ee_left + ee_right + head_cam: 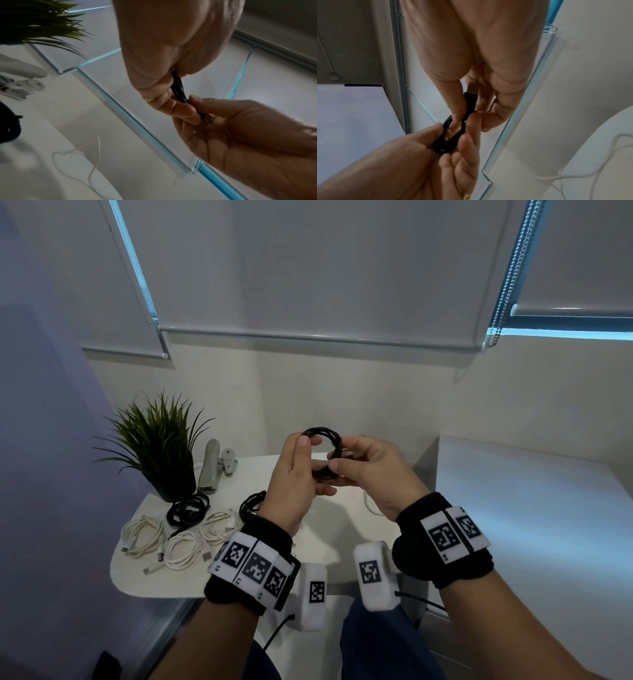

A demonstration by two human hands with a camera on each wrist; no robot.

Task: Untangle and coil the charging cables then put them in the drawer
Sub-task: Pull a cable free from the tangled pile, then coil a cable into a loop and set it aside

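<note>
The wrist bands (251, 568) with black and white square marks sit closest to the camera, one on each arm. Above them, the left hand (294, 474) and the right hand (371, 474) are held up over the table (329, 529), close together. Both hands hold one black cable coil (323, 436). The left hand's thumb and fingers pinch one side of the coil. The right hand's fingers pinch the other side and also hold the cable's USB plug (472, 88), which shows its metal tip in the right wrist view. The plug lies against the coil, between the right fingers.

Below the hands, on the white table, lie more cables. Two other black cable coils (188, 510) rest near the plant, one partly hidden behind the left wrist. Three white cable coils (144, 535) lie side by side near the table's left edge, just in front of the black ones. One loose white cable (590, 174) lies uncoiled on the table under the right hand.

A green plant in a black pot (161, 446) stands at the back left of the table. Just beside it lies a silver clip-like thing (214, 467). Behind the table hang grey window blinds (308, 268) with a bead chain (510, 278) on the right.
</note>
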